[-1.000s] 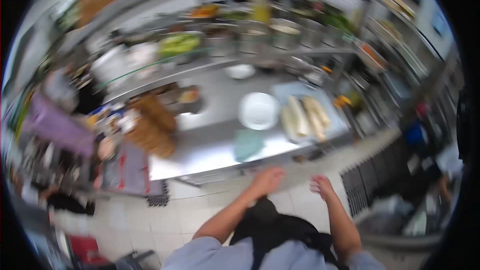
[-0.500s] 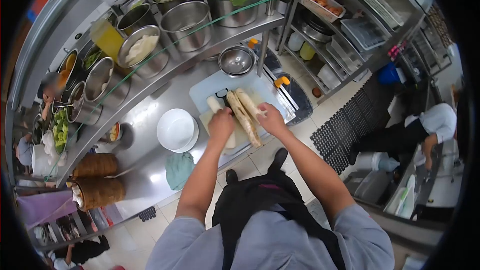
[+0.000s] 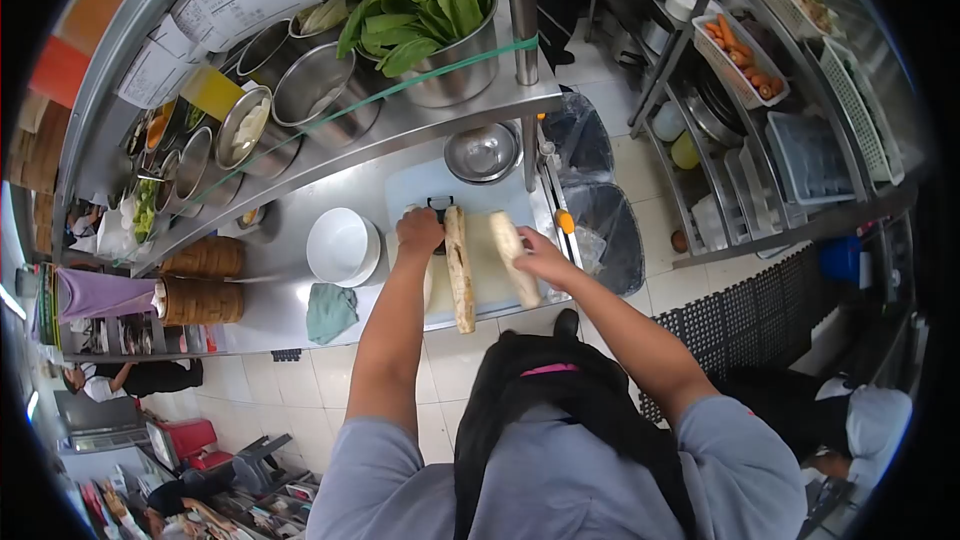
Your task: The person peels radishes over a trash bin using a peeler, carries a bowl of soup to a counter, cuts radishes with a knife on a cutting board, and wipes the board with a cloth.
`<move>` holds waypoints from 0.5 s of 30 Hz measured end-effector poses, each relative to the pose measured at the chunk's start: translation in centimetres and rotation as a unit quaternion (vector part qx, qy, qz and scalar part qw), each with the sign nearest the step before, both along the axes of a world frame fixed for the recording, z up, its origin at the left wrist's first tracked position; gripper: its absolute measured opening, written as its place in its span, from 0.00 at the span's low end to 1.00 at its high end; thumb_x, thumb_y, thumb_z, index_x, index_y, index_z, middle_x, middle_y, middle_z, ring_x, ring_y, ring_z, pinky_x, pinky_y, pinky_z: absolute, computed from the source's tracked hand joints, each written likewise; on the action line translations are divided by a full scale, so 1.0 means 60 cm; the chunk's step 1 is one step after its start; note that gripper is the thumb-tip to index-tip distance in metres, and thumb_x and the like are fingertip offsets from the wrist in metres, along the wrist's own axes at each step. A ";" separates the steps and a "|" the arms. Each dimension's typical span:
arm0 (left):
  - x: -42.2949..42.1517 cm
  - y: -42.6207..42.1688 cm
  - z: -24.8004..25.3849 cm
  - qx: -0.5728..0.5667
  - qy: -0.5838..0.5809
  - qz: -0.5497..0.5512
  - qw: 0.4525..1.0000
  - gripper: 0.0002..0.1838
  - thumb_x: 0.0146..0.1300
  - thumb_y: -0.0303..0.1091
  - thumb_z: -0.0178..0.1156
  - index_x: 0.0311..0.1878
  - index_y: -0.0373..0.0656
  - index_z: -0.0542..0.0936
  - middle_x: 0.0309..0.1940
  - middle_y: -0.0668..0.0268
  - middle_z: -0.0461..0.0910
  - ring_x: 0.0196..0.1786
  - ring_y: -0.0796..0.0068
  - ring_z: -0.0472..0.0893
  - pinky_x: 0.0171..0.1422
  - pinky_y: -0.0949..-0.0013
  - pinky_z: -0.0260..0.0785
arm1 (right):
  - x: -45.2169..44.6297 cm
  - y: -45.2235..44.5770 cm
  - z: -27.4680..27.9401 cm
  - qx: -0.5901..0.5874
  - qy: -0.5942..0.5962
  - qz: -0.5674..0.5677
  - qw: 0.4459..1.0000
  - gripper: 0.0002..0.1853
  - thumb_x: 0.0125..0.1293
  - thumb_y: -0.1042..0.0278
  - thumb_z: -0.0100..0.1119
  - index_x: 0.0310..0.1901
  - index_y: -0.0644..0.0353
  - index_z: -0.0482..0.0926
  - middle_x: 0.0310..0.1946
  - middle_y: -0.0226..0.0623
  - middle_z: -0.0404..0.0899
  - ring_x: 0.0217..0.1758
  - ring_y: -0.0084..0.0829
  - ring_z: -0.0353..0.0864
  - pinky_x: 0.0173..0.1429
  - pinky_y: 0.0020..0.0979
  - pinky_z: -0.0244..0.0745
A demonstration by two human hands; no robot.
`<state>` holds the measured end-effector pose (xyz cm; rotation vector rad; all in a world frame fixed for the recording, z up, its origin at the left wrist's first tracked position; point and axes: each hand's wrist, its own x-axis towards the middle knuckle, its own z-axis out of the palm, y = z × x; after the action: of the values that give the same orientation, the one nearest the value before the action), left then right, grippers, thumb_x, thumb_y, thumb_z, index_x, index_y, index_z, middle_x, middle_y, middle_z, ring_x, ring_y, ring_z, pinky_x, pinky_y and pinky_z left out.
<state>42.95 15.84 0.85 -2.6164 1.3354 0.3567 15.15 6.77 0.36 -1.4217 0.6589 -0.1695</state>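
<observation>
Three long, pale root vegetables, daikon-like, are at a light cutting board (image 3: 400,183). My left hand (image 3: 420,230) is closed over the leftmost root (image 3: 428,285), hiding most of it. Beside that hand lies the middle root (image 3: 459,275), brown-streaked, its near end past the board's edge. A black-framed tool (image 3: 438,204), perhaps a peeler, shows by my left fingertips. With thumb and fingers at its right side, my right hand (image 3: 545,258) grips the whiter right root (image 3: 513,260), which is tilted and apart from the middle one.
White bowls (image 3: 338,245) and a green cloth (image 3: 332,312) lie on the steel counter to the left. A metal bowl (image 3: 482,152) stands behind the board. Overhead runs a shelf with steel pots and leafy greens (image 3: 430,15). Black-lined bins (image 3: 605,230) are at the right.
The right root has moved right, away from the middle root, along with my right hand. My left hand stays on the left root. The camera view has turned and shifted.
</observation>
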 end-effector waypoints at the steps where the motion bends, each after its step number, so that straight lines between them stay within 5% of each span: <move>1: -0.006 -0.008 0.009 0.004 -0.002 0.009 1.000 0.18 0.61 0.44 0.62 0.51 0.45 0.85 0.50 0.58 0.86 0.56 0.56 0.84 0.58 0.55 0.78 | -0.032 -0.003 0.012 0.058 -0.021 -0.004 0.998 0.38 0.56 0.73 0.61 0.72 0.57 0.65 0.55 0.43 0.76 0.54 0.39 0.81 0.59 0.40 0.77; 6: -0.014 -0.036 0.025 0.020 -0.002 0.040 0.999 0.18 0.60 0.43 0.63 0.50 0.45 0.86 0.51 0.58 0.86 0.58 0.55 0.84 0.60 0.55 0.78 | -0.164 -0.010 0.119 0.292 -0.090 -0.064 0.950 0.36 0.63 0.69 0.58 0.74 0.50 0.61 0.51 0.42 0.76 0.52 0.39 0.81 0.57 0.45 0.80; 10: -0.017 -0.043 0.061 -0.065 0.070 0.141 0.985 0.19 0.59 0.42 0.62 0.48 0.39 0.86 0.52 0.54 0.85 0.58 0.52 0.84 0.62 0.55 0.77 | -0.228 -0.042 0.123 0.375 -0.102 -0.167 0.906 0.27 0.74 0.51 0.54 0.69 0.50 0.62 0.46 0.40 0.76 0.44 0.37 0.81 0.49 0.45 0.82; 12: 0.007 -0.031 0.049 -0.152 0.060 0.066 0.984 0.19 0.59 0.45 0.61 0.45 0.40 0.85 0.41 0.49 0.86 0.50 0.49 0.86 0.55 0.51 0.79 | -0.237 -0.063 0.131 0.370 -0.093 -0.197 0.903 0.25 0.77 0.40 0.50 0.63 0.50 0.64 0.41 0.38 0.76 0.36 0.36 0.81 0.44 0.44 0.83; 13: -0.014 -0.016 0.066 -0.286 0.002 0.003 0.958 0.15 0.60 0.43 0.61 0.40 0.40 0.83 0.35 0.48 0.85 0.44 0.46 0.86 0.50 0.46 0.78 | -0.241 -0.076 0.124 0.373 -0.106 -0.200 0.900 0.25 0.77 0.40 0.49 0.63 0.50 0.65 0.40 0.38 0.77 0.35 0.36 0.81 0.45 0.45 0.83; 15: -0.083 -0.002 0.144 -0.358 0.056 0.008 0.932 0.11 0.64 0.37 0.60 0.41 0.40 0.76 0.31 0.48 0.84 0.37 0.41 0.85 0.42 0.42 0.76 | -0.247 -0.099 0.132 0.388 -0.147 -0.194 0.889 0.26 0.76 0.40 0.50 0.60 0.54 0.69 0.41 0.38 0.79 0.37 0.35 0.82 0.46 0.46 0.83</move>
<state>37.97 15.69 9.47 -3.2202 1.7423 0.0043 0.32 0.84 8.28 -0.4678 0.6469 -0.3793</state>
